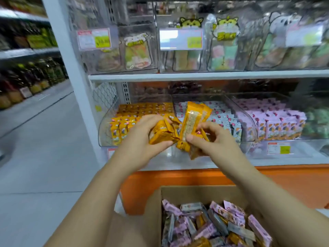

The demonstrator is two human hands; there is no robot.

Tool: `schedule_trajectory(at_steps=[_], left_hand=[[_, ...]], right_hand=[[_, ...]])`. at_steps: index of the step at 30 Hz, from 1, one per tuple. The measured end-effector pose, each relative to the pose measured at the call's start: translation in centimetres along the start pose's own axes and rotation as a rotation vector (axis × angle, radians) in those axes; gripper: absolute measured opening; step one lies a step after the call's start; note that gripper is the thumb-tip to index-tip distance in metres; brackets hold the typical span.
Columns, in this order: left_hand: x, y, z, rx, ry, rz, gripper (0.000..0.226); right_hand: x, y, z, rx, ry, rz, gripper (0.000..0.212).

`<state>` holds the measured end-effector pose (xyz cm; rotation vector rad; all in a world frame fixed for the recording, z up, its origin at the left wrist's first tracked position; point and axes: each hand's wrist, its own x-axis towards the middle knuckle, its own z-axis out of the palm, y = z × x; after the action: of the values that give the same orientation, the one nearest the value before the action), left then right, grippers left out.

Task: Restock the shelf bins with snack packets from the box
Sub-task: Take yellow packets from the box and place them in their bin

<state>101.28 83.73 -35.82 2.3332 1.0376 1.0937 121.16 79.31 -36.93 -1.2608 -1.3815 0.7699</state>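
Grey aisle floor (pixel 44 157); white shelf (pixel 195 76), clear bins (pixel 106 132) (snacks (pixel 277 122) inside). Box (pixel 154 202) below. Left hand (pixel 140 139), right hand (pixel 213 139) clutch orange packets (pixel 162 135), fingers (pixel 216 126) curled.

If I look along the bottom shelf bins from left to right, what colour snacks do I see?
You'd see orange packets, then pale blue packets, then pink packets, then green packets at the edge.

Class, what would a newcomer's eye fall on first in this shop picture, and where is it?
Mid-frame, the left hand and right hand each grip orange packets in front of the clear bin of matching orange packs. Below them, an open cardboard box sits heaped with pink packets and others.
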Motion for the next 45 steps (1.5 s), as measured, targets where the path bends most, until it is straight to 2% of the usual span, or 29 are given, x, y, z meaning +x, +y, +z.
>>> schedule_trajectory(at_steps=[4,8,10,15,22,25,31,36,40,43,45], left_hand=[[1.8,-2.1,-2.9,-0.094,0.183,-0.116,0.038],[3.1,-6.3,-3.7,-0.082,0.274,-0.233,0.035],[3.6,-8.3,-3.5,-0.058,0.231,-0.287,0.036],[3.9,-11.8,-2.6,-0.069,0.019,-0.34,0.039],[4.5,-13.7,-2.3,-0.104,-0.079,-0.394,0.032],[4.8,-13.9,-2.1,-0.136,-0.077,-0.398,0.035],[5.4,-13.2,-0.2,-0.227,-0.039,-0.433,0.049],[5.7,-13.3,0.8,-0.116,-0.071,-0.463,0.054],[5.2,-14.2,0.5,-0.077,-0.141,-0.49,0.042],[4.3,-15.2,-0.3,-0.057,-0.185,-0.522,0.046],[3.9,-15.6,-1.1,-0.071,-0.191,-0.544,0.036]], right_hand=[[4.6,-2.2,3.4,0.018,-0.01,-0.086,0.025],[8.0,-1.2,7.2,-0.104,-0.114,-0.12,0.024],[9.0,0.6,8.5,-0.215,-0.147,-0.094,0.026],[10.1,3.8,9.3,-0.336,-0.313,0.118,0.026],[11.9,2.3,9.5,-0.591,-0.544,0.223,0.033],[12.5,1.1,9.1,-0.698,-0.556,0.171,0.043],[14.3,0.1,8.8,-0.709,-0.474,-0.03,0.059],[15.9,0.8,9.5,-0.833,-0.656,-0.048,0.072],[16.9,1.4,10.2,-0.914,-0.742,-0.06,0.065],[17.3,1.9,10.8,-0.926,-0.79,-0.063,0.053],[17.3,2.4,11.3,-0.918,-0.811,-0.065,0.047]])
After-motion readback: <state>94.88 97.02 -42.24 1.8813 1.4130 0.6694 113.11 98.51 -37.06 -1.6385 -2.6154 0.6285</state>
